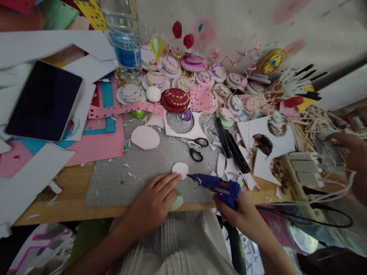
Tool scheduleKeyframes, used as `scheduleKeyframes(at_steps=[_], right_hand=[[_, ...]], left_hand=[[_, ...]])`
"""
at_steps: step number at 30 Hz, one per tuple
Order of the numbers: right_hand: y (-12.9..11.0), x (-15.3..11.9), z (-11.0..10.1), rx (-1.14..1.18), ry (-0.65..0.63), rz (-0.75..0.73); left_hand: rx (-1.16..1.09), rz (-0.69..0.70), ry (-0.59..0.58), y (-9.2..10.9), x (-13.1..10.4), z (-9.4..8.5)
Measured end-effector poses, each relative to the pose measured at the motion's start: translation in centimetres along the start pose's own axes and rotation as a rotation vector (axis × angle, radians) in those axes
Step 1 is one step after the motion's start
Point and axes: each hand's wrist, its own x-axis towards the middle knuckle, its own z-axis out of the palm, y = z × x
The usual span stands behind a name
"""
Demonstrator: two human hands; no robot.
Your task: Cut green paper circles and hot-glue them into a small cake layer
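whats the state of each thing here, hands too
glue gun: red light lit
white disc: lying flat
right hand: closed on glue gun
left hand: open, touching white disc
scissors: lying down, blade gap unclear
bottle: upright
tablet: screen dark
markers: lying down

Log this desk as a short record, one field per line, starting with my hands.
Left hand: fingers resting on small white disc
Right hand: holding blue glue gun, nozzle at disc's right edge
Surface: gray cutting mat
Beyond disc: black-handled scissors, larger white piece
Right of scissors: black markers
Far left: dark-screened tablet
Back: water bottle, decorated round pieces
Right edge: another person's hand
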Motion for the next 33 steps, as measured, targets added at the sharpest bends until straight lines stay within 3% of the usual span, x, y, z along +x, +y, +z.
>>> scheduleKeyframes(at_steps=[6,11,33], right_hand=[[-0.1,-0.3,0.0,-0.035,0.003,-0.030],[-0.1,-0.5,0.1,-0.030,-0.002,-0.026],[-2.2,0.2,0.8,-0.067,-0.057,-0.100]], left_hand=[[-0.056,0.002,0.040,-0.1,-0.4,-0.5],[-0.133,-0.176,0.160,-0.3,-0.8,-1.1],[-0.122,-0.173,0.106,-0.4,-0.4,-1.0]])
